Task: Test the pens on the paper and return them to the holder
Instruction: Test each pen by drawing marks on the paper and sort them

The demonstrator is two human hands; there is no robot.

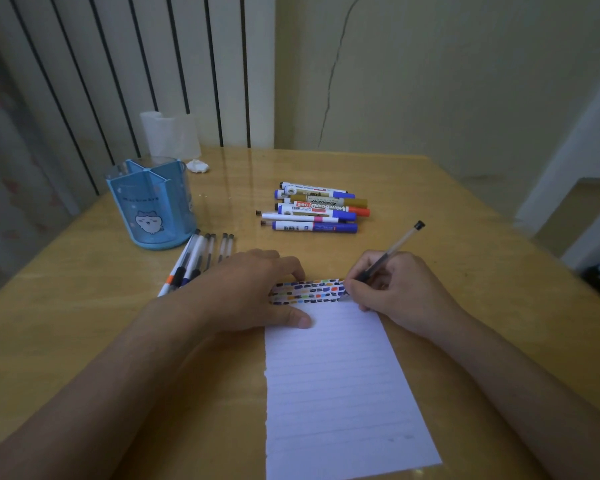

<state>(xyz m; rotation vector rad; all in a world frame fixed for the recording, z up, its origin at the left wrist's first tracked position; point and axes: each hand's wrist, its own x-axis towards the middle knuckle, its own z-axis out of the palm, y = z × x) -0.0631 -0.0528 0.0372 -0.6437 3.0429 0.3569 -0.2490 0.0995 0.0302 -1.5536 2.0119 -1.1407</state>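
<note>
Still testing — right hand (392,289) pinches a pen (390,252) on the paper (340,386), left hand (243,292) flat, pinning it. Next I'd drop it in the holder (153,206).

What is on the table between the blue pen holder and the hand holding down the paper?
In the head view, a row of thin pens lies on the table between the blue pen holder and the left hand, their lower ends hidden behind the hand.

Open tabletop far right and near left; clutter mid-table.
Holder (153,202) far left, loose pens (196,259) beside it, marker pile (317,211) centre; bare gap between them.
</note>
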